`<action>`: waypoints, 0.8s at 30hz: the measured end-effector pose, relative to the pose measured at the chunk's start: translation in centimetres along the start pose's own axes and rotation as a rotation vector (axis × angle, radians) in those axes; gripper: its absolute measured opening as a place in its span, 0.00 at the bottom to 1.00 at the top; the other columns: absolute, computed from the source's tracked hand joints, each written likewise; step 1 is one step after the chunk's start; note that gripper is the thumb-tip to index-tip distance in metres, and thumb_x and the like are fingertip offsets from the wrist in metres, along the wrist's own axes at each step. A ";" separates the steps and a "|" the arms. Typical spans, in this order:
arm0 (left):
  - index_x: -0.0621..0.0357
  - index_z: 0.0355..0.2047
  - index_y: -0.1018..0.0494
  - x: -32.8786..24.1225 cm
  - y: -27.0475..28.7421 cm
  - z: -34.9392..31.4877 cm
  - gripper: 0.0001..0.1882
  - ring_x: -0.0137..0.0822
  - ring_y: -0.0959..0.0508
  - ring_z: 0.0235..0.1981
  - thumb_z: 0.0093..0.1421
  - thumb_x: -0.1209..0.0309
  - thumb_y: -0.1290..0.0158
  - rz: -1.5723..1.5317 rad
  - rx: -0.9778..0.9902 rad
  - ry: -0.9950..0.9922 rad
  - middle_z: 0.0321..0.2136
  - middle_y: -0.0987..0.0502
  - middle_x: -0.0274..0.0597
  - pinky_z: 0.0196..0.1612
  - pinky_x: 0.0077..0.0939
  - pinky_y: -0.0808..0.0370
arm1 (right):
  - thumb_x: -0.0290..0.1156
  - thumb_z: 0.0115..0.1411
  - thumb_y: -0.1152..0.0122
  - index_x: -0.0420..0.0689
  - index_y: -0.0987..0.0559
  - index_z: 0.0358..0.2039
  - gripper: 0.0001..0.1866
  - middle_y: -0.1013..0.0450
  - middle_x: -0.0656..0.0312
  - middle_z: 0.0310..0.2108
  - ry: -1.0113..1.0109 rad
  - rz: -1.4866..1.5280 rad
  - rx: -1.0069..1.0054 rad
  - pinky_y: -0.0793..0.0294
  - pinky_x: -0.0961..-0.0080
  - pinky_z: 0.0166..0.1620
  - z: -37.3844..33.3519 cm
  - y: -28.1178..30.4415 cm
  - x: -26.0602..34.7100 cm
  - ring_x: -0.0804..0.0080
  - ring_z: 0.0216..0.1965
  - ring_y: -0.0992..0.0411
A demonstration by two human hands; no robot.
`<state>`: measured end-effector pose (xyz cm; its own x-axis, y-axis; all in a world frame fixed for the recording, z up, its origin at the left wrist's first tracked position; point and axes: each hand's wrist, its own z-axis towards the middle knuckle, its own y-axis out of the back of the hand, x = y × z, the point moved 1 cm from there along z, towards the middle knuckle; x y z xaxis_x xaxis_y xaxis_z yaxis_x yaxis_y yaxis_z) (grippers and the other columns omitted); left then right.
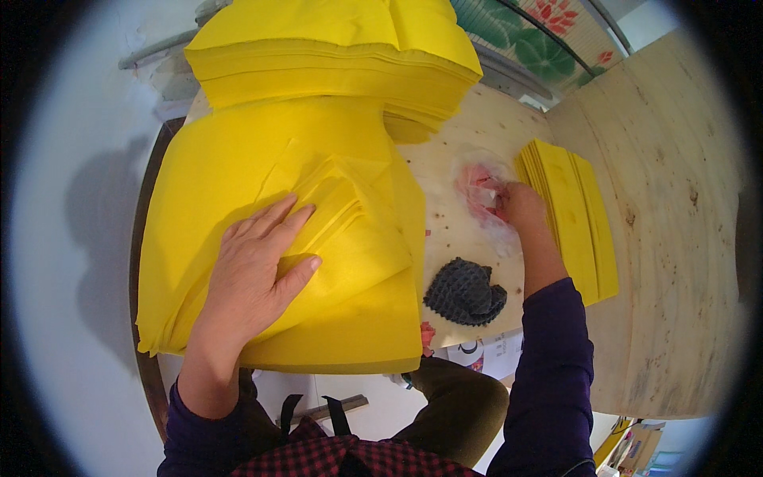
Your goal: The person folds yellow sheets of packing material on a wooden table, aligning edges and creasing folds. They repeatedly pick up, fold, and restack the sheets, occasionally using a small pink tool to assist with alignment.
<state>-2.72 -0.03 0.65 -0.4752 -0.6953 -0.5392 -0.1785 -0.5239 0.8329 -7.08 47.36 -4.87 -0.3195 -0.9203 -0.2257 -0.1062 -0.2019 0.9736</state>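
Through the head camera I have a knotted plywood table [477, 119] below me, a matching plywood panel [660, 230] along its right side. The biggest load is the near pile of yellow fabric sheets [350, 278], spread over the table's left part and overhanging its near edge, several layers fanned and rumpled on top. Behind it I see a tall yellow fabric stack [326, 67], layered edges facing me; at the right, against the panel, lies a smaller folded yellow bundle [568, 215]. My left hand [250, 262] rests spread and palm down on the near pile, fingers by the fanned layers. The right hand [524, 208] reaches into a crumpled clear plastic bag [481, 191] with red inside (its fingertips are partly hidden, so I can't tell whether they grip anything). Nearer me sits a dark grey waffle-textured cloth [469, 292], bunched up, touched by neither hand.
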 end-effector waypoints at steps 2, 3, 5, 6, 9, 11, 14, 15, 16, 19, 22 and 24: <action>0.56 0.64 0.34 0.0 0.0 0.1 0.31 0.53 0.35 0.64 0.61 0.59 0.46 0.007 -0.006 -0.008 0.64 0.34 0.54 0.66 0.45 0.43 | 0.42 0.56 0.37 0.49 0.16 0.41 0.16 0.20 0.49 0.39 0.001 0.000 0.003 0.21 0.54 0.45 -0.2 0.7 0.4 0.47 0.42 0.21; 0.56 0.64 0.34 0.0 0.0 0.1 0.31 0.53 0.35 0.64 0.61 0.59 0.46 0.023 0.002 0.001 0.64 0.34 0.54 0.66 0.45 0.43 | 0.41 0.57 0.38 0.48 0.16 0.41 0.16 0.20 0.49 0.39 0.000 0.000 0.003 0.21 0.54 0.45 -0.3 1.0 0.5 0.47 0.42 0.21; 0.56 0.62 0.32 -0.1 -0.1 0.2 0.30 0.53 0.34 0.63 0.62 0.58 0.46 0.017 -0.031 -0.014 0.63 0.33 0.54 0.66 0.46 0.42 | 0.40 0.57 0.39 0.47 0.17 0.41 0.15 0.20 0.48 0.38 0.004 -0.040 0.037 0.22 0.54 0.45 -0.4 1.4 0.4 0.47 0.42 0.21; 0.56 0.61 0.31 -0.1 -0.1 0.2 0.29 0.53 0.33 0.63 0.62 0.57 0.46 0.024 -0.035 -0.004 0.62 0.32 0.55 0.65 0.47 0.41 | 0.39 0.58 0.40 0.46 0.17 0.40 0.14 0.20 0.48 0.38 0.030 -0.048 0.037 0.22 0.53 0.45 -0.4 1.4 0.2 0.47 0.42 0.21; 0.55 0.62 0.32 0.0 -0.2 0.2 0.30 0.53 0.33 0.63 0.62 0.57 0.46 0.020 -0.033 -0.019 0.63 0.32 0.55 0.66 0.47 0.42 | 0.40 0.57 0.39 0.46 0.18 0.39 0.14 0.20 0.48 0.37 -0.048 0.012 -0.041 0.23 0.52 0.44 -0.1 1.0 -0.9 0.47 0.41 0.21; 0.56 0.62 0.32 0.0 -0.2 0.2 0.30 0.53 0.33 0.63 0.62 0.57 0.46 0.006 -0.030 -0.016 0.63 0.32 0.55 0.66 0.47 0.42 | 0.37 0.55 0.38 0.44 0.18 0.35 0.11 0.21 0.47 0.34 -0.005 0.097 -0.102 0.23 0.54 0.42 0.0 0.4 -1.8 0.46 0.40 0.22; 0.56 0.62 0.32 0.1 -0.2 0.1 0.30 0.53 0.33 0.63 0.62 0.57 0.46 0.011 -0.033 -0.019 0.63 0.32 0.55 0.65 0.47 0.42 | 0.34 0.54 0.35 0.42 0.19 0.33 0.10 0.21 0.46 0.32 -0.013 0.188 -0.095 0.24 0.58 0.40 0.5 -0.2 -2.8 0.48 0.37 0.22; 0.56 0.62 0.32 0.1 -0.2 0.1 0.30 0.53 0.33 0.63 0.62 0.57 0.46 0.026 -0.034 -0.019 0.63 0.32 0.55 0.65 0.47 0.41 | 0.34 0.53 0.33 0.42 0.19 0.33 0.10 0.21 0.46 0.32 -0.015 0.214 -0.092 0.24 0.59 0.40 0.7 -0.3 -3.1 0.49 0.37 0.22; 0.56 0.62 0.32 0.1 -0.2 0.2 0.30 0.53 0.33 0.63 0.62 0.57 0.46 0.016 -0.036 -0.024 0.63 0.32 0.55 0.65 0.47 0.41 | 0.35 0.53 0.32 0.41 0.19 0.33 0.11 0.21 0.47 0.32 -0.021 0.251 -0.065 0.24 0.60 0.39 0.8 -0.3 -3.3 0.51 0.36 0.22; 0.56 0.62 0.32 0.1 -0.1 0.2 0.30 0.53 0.33 0.63 0.62 0.56 0.46 0.015 -0.034 -0.026 0.63 0.32 0.55 0.65 0.48 0.41 | 0.36 0.53 0.31 0.41 0.18 0.34 0.13 0.21 0.48 0.32 -0.011 0.344 -0.025 0.24 0.61 0.40 0.7 -0.1 -4.1 0.52 0.36 0.22; 0.56 0.62 0.32 0.0 -0.1 0.1 0.30 0.53 0.33 0.63 0.63 0.56 0.47 0.021 -0.033 -0.019 0.63 0.32 0.55 0.65 0.48 0.41 | 0.35 0.56 0.34 0.42 0.18 0.36 0.11 0.21 0.48 0.33 -0.007 0.382 -0.024 0.24 0.59 0.42 -0.3 1.1 -5.0 0.51 0.38 0.22; 0.56 0.62 0.31 0.0 -0.1 0.0 0.29 0.53 0.33 0.63 0.63 0.56 0.47 0.037 -0.024 -0.007 0.63 0.33 0.55 0.66 0.49 0.41 | 0.32 0.57 0.34 0.43 0.17 0.37 0.09 0.21 0.50 0.31 -0.046 0.374 -0.036 0.24 0.63 0.40 -1.4 2.6 -5.2 0.57 0.35 0.22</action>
<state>-2.75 0.04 0.54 -0.4874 -0.7111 -0.5067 -0.1400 -0.5092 0.8492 -4.40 51.13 -1.10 -0.3723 -0.9167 0.1453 0.0591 0.1328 0.9894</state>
